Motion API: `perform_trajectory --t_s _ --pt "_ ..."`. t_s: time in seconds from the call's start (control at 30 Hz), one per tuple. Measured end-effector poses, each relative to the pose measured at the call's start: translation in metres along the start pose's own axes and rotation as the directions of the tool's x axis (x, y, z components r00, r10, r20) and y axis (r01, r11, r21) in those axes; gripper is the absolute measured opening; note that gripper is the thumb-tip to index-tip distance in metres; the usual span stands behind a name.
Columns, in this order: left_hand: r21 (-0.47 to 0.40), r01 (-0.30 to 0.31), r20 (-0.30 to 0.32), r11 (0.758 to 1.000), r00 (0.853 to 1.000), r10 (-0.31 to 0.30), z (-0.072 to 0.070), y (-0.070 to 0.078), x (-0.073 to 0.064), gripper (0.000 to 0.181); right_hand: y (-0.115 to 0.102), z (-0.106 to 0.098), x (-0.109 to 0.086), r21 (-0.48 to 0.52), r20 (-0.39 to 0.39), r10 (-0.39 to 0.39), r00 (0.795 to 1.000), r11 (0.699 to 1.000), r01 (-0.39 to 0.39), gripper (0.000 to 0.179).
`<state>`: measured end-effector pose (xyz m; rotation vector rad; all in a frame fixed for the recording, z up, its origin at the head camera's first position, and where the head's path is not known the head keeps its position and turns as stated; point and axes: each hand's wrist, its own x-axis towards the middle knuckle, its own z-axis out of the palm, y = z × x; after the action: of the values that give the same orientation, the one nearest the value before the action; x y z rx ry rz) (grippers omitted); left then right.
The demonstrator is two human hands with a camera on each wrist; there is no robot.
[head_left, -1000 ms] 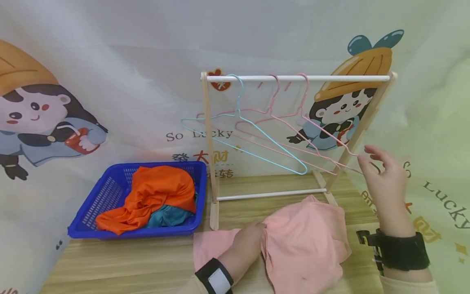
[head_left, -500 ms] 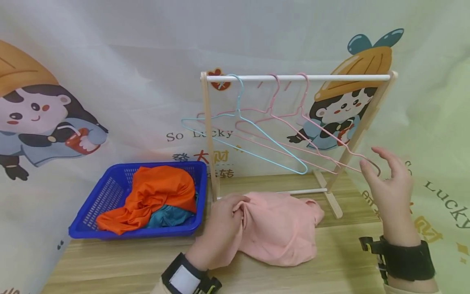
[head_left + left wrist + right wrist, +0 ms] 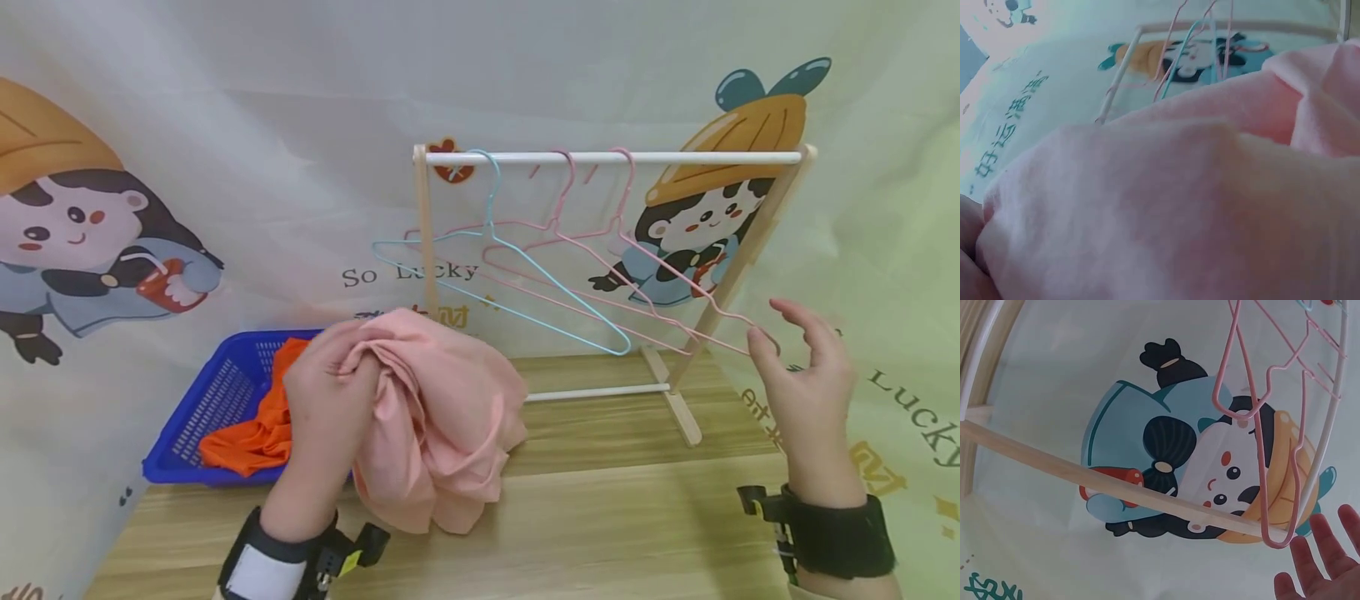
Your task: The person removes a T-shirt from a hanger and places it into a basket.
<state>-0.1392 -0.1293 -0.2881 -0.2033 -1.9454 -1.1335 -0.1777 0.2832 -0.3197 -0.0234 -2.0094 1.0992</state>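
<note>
My left hand [image 3: 326, 408] grips a bunched pink garment [image 3: 442, 400], lifted in front of the blue basket's right side. Pink fabric [image 3: 1129, 206] fills most of the left wrist view and covers nearly all of that hand. At the right, my right hand [image 3: 806, 400] is held up with its fingers apart, beside the outer end of the nearest pink hanger [image 3: 697, 287]. In the right wrist view its spread fingers [image 3: 1335, 550] are close to that hanger's rounded end; whether they touch cannot be told.
A wooden rack with a white rail [image 3: 712, 157] carries a light blue hanger [image 3: 555, 279] and two pink ones. The blue basket [image 3: 206, 408] at left holds an orange cloth [image 3: 258, 433]. Behind hangs a printed curtain [image 3: 300, 100]. Wooden tabletop [image 3: 600, 517] lies in front.
My left hand has pulled the pink garment off the table, up and left, so it now hides part of the basket. The right hand has shifted slightly right, away from the hanger's end.
</note>
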Motion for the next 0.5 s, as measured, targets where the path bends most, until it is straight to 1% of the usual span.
perform_trajectory --t_s 0.03,0.13,0.2,0.23,0.27,0.33,0.37,0.43,0.5 --pt "0.009 0.000 -0.027 1.000 1.000 0.000 -0.006 0.005 0.006 0.019 0.000 0.000 0.000 0.001 0.000 0.000 1.000 1.000 0.000 0.039" --pt "0.037 0.012 -0.093 0.999 0.996 -0.008 -0.021 0.010 0.023 0.017 -0.001 0.000 0.000 0.001 -0.003 -0.007 1.000 1.000 0.007 0.038" --pt "0.080 0.020 -0.141 0.997 0.990 -0.009 -0.028 -0.002 0.036 0.019 -0.001 0.000 0.000 0.001 -0.006 -0.018 1.000 1.000 0.018 0.038" --pt "0.105 0.018 -0.167 0.994 0.986 0.000 -0.032 -0.008 0.043 0.020 -0.001 0.000 0.000 0.002 -0.007 -0.021 1.000 1.000 0.021 0.038" --pt "0.132 0.001 -0.196 0.991 0.980 0.025 -0.035 -0.012 0.050 0.021 -0.001 0.000 0.000 0.001 -0.008 -0.027 1.000 1.000 0.027 0.038" --pt "0.175 -0.007 -0.265 0.984 0.963 0.054 -0.042 -0.015 0.066 0.023 0.000 0.000 0.000 -0.003 -0.006 -0.028 1.000 1.000 0.028 0.037" --pt "0.187 -0.015 -0.303 0.982 0.950 0.073 -0.045 -0.014 0.074 0.023 0.000 0.000 0.001 -0.008 -0.004 -0.026 1.000 1.000 0.026 0.037" --pt "0.182 -0.036 -0.382 0.983 0.918 0.104 -0.052 -0.012 0.090 0.024 0.001 0.000 0.001 -0.014 0.003 -0.021 1.000 1.000 0.021 0.038" --pt "0.156 -0.066 -0.450 0.986 0.884 0.130 -0.059 -0.007 0.105 0.024 0.002 0.001 0.001 -0.021 0.012 -0.015 1.000 1.000 0.015 0.038"
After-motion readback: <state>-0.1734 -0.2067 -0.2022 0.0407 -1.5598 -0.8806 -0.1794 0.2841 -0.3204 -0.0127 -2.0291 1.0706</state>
